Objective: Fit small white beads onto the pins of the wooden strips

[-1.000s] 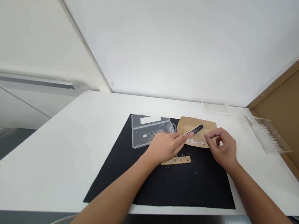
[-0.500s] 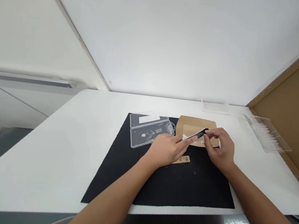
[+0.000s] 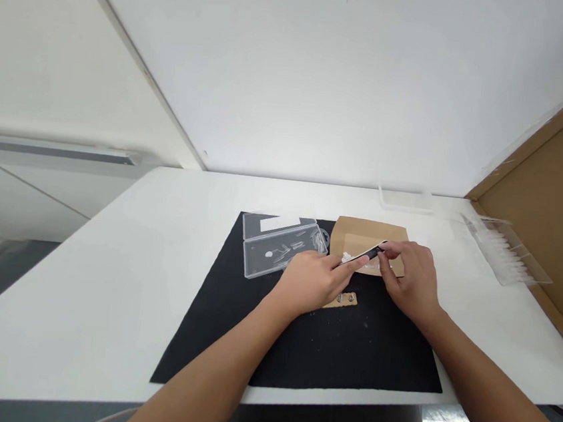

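Shifted leftward since earlier, the right hand (image 3: 412, 278) is set in a nearly closed pinch, its hold unclear, at the tip of the dark strip (image 3: 374, 252), clasped over the brown tray (image 3: 368, 227) by the left hand (image 3: 308, 281), presumably for steadiness.

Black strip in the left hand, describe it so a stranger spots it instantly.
On the white table lies a black mat with a brown tray at its far side. By that tray, the left hand holds the slim strip: black, white-edged, unlike the clear box.
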`<state>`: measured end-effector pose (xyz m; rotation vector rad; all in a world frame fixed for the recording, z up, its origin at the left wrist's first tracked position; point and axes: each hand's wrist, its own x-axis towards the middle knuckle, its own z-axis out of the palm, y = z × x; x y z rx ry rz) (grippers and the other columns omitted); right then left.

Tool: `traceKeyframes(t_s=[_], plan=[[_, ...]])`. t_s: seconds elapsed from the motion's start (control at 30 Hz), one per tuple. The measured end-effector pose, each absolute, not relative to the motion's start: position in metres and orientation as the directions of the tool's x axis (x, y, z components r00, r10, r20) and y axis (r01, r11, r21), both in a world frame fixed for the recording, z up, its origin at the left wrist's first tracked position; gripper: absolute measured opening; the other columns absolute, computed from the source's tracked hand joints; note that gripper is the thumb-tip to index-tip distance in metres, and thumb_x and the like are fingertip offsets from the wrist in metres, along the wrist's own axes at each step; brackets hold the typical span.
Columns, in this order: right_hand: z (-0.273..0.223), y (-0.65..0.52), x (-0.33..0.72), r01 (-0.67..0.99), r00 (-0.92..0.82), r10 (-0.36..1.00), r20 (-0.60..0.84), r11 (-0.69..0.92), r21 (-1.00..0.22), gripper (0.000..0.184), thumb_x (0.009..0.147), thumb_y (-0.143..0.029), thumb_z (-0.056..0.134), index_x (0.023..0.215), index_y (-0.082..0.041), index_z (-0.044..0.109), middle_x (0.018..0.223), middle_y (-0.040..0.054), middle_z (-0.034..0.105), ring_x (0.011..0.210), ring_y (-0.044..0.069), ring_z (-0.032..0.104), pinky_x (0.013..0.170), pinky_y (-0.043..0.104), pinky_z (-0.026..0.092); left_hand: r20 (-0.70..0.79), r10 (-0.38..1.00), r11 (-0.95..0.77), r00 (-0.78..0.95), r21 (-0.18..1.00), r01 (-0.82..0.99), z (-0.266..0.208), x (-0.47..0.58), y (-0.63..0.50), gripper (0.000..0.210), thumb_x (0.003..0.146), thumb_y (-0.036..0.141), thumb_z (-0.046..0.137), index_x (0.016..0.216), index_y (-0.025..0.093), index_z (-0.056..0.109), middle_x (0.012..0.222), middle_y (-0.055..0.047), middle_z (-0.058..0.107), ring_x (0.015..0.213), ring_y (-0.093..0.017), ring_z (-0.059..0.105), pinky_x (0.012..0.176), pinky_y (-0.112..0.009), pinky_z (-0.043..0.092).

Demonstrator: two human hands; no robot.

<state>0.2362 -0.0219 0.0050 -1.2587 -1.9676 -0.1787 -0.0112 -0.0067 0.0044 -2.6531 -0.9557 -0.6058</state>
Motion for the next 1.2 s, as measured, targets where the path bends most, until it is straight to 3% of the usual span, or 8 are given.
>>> traceKeyframes(t_s=[0.37,0.6,0.77,1.0,1.2], plan=[[0.0043,-0.0237,0.2351,0.804,-0.195,0.709,0.678,0.511,-0.303,0.01,0.107,-0.028,0.062,0.115,-0.025,0.067,0.103,0.0037,0.08,0.094,0.023,0.074,0.083,0.04,0.05,0.521,0.518,-0.763,0.679,-0.077,0.642,0.0036,-0.0102,-0.0063,0.041,0.109,0.028,0.049,0.147,0.03,0.065,0.075,-0.001,0.068,0.055,-0.012,0.056,0.055,-0.024,0.044],[0.0018,-0.0238,0.2364,0.791,-0.07,0.801,0.594,0.407,-0.456,0.017,0.103,-0.039,0.067,0.113,-0.026,0.069,0.1,0.005,0.081,0.092,0.027,0.076,0.087,0.044,0.055,0.492,0.536,-0.76,0.686,-0.073,0.645,0.003,-0.0092,-0.0059,0.041,0.109,0.028,0.049,0.146,0.03,0.066,0.074,-0.002,0.068,0.058,-0.013,0.059,0.059,-0.024,0.047],[0.0065,-0.0254,0.2337,0.733,-0.016,0.854,0.521,0.364,-0.574,0.017,0.099,-0.04,0.071,0.107,-0.026,0.071,0.092,0.0018,0.08,0.082,0.023,0.077,0.078,0.038,0.058,0.5,0.528,-0.754,0.686,-0.096,0.65,0.0034,-0.0087,-0.0058,0.038,0.11,0.029,0.048,0.143,0.029,0.068,0.073,-0.001,0.067,0.056,-0.013,0.058,0.056,-0.025,0.044],[0.0088,-0.0266,0.2372,0.759,-0.012,0.847,0.532,0.354,-0.547,0.017,0.1,-0.043,0.069,0.1,-0.027,0.074,0.089,0.0022,0.079,0.08,0.024,0.074,0.079,0.041,0.056,0.495,0.543,-0.765,0.678,-0.042,0.643,0.0034,-0.0085,-0.0064,0.045,0.109,0.027,0.05,0.152,0.03,0.061,0.075,-0.002,0.068,0.059,-0.014,0.06,0.06,-0.026,0.047],[0.0074,-0.0263,0.2389,0.757,-0.053,0.823,0.565,0.402,-0.515,0.02,0.105,-0.042,0.063,0.097,-0.026,0.072,0.095,0.0041,0.079,0.084,0.024,0.074,0.081,0.042,0.055,0.537,0.509,-0.757,0.673,-0.093,0.647,0.0035,-0.0084,-0.0066,0.038,0.109,0.029,0.051,0.144,0.031,0.068,0.071,0.0,0.067,0.055,-0.014,0.059,0.056,-0.026,0.042]])
